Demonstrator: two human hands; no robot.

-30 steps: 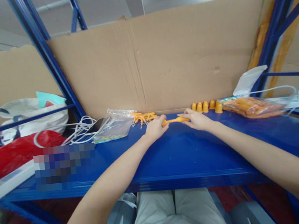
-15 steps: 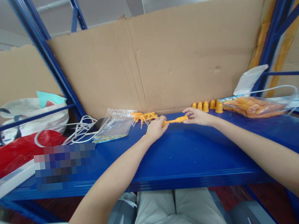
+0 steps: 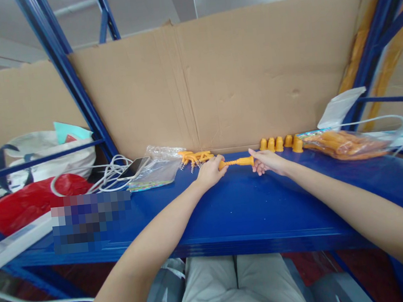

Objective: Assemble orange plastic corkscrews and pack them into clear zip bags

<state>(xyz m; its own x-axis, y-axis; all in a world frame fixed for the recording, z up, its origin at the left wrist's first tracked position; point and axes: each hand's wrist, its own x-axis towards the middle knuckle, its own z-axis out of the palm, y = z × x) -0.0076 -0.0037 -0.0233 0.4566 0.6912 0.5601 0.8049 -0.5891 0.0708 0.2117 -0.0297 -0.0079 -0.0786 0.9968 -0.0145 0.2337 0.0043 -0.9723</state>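
Observation:
My left hand (image 3: 210, 171) is closed around the left end of an orange plastic piece with a ridged, screw-like shaft (image 3: 240, 162), held level just above the blue tabletop. My right hand (image 3: 263, 160) is at its wider right end, with the thumb on top and the other fingers curled below; the fingers partly hide that end. Behind my left hand lies a small heap of orange pieces with metal spirals (image 3: 191, 157). Several orange cup-shaped caps (image 3: 271, 144) stand beyond my right hand.
A clear bag of orange parts (image 3: 343, 143) lies at the right. To the left are flat plastic bags (image 3: 159, 171), a phone (image 3: 134, 168), white cables (image 3: 109, 174) and a red bag (image 3: 66, 188). Cardboard (image 3: 244, 80) walls the back; blue posts (image 3: 70, 83) frame the sides.
My right hand has turned, its fingers moving from the end of the orange piece to curl below it. My left hand keeps its hold. The view has shifted slightly.

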